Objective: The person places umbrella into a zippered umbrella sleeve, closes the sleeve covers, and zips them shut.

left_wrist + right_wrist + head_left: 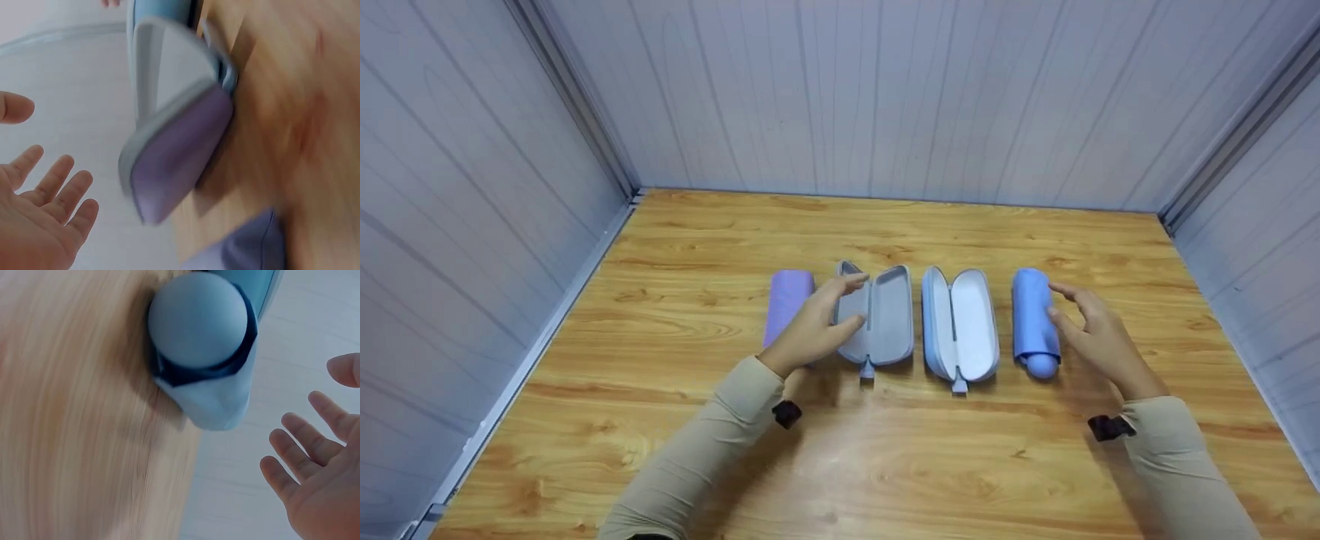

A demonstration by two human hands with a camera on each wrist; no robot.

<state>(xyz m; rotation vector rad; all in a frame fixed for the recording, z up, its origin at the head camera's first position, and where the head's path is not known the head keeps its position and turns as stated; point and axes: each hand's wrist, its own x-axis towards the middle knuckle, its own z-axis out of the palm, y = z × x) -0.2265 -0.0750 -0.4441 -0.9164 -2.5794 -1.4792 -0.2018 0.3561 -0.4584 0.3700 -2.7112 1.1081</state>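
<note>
My left hand hovers over a purple-backed case, its fingers spread and nothing in them. In the head view that case lies unfolded, with a grey inside. Partly behind the same hand is a purple cylindrical bundle, its near end hidden. A second unfolded case, blue outside and white inside, lies to the right. Beyond it is a blue folding umbrella in a sleeve, its rounded handle end sticking out. At the umbrella's right side is my right hand, fingers extended; contact cannot be told.
The four things lie in a row across a wood-grain table. Pale panelled walls enclose its back and both sides. Each case has a small tab at its near end.
</note>
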